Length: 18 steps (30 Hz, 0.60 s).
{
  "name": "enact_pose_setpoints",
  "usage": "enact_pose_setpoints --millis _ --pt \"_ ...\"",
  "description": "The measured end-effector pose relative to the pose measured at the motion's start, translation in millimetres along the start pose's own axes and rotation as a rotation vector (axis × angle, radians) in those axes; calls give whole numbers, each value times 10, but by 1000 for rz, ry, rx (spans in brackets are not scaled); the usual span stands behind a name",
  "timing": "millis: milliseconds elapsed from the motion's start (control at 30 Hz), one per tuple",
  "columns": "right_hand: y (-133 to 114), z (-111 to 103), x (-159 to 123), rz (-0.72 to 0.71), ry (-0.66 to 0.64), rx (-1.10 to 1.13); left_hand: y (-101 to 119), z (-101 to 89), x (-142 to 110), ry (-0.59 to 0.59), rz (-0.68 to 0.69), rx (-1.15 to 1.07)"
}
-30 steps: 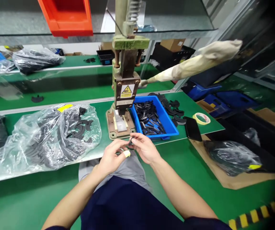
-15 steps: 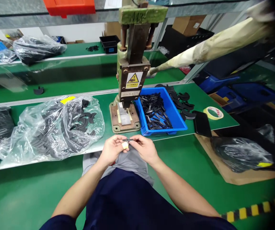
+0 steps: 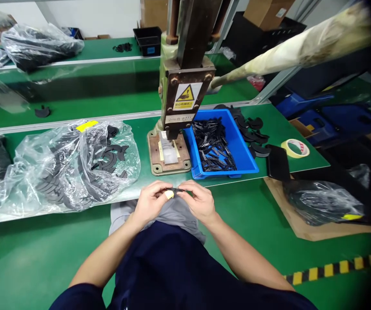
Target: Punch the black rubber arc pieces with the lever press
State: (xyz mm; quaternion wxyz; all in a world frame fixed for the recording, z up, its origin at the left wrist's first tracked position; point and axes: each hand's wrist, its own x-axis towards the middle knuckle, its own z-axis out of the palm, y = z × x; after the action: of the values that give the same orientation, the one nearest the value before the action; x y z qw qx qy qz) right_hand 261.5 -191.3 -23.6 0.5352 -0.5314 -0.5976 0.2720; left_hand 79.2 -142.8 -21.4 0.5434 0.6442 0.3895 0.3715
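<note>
The surface [image 3: 314,162] carries a press [image 3: 188,118]; before it, the left hand [image 3: 149,201] and right hand [image 3: 203,202] pinch one black part [image 3: 174,190].
Held just off the surface's near edge, it could drop if either pinch slackened, since nothing else seems to support it; the part looks slim, dark and roughly straight, its ends hidden.

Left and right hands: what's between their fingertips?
A thin black strip, held by the left hand at one side and the right hand at the other; shows in the head view.
</note>
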Motion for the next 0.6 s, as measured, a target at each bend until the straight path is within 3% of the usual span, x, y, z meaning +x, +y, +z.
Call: enact_pose_setpoints --millis 233,433,600 --pt "-6 8 42 -36 7 -9 -44 -5 35 -9 13 27" --pt "46 33 73 19 6 -39 -2 -84 110 -14 242 132" --pt "85 -17 115 77 42 -60 72 -223 389 43 279 267"
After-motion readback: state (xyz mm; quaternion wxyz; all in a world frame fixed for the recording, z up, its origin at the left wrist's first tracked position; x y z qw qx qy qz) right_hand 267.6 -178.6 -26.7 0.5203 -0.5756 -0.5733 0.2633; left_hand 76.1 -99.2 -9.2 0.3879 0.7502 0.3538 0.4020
